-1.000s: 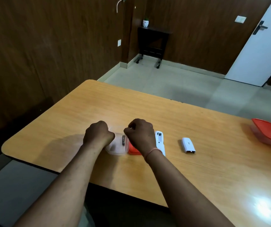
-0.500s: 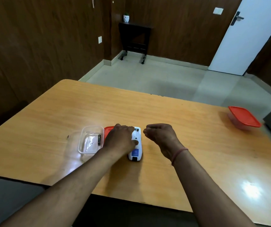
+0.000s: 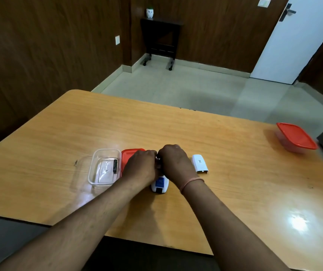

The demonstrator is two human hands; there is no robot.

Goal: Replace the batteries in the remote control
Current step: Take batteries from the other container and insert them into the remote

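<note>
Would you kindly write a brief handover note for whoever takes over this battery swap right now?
Left hand grips the remote control, which lies on the table. Right hand is curled over its upper end; what it pinches is hidden.
Battery cover is off, lying right of the hands. One battery lies in the open clear container, with the red lid beside it.
Done: cover removed. Left: seat the batteries and refit the cover; how many are already in cannot be seen.

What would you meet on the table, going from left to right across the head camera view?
clear tub with a battery in it → red lid → left hand → right hand → white cover → red-lidded box
</note>
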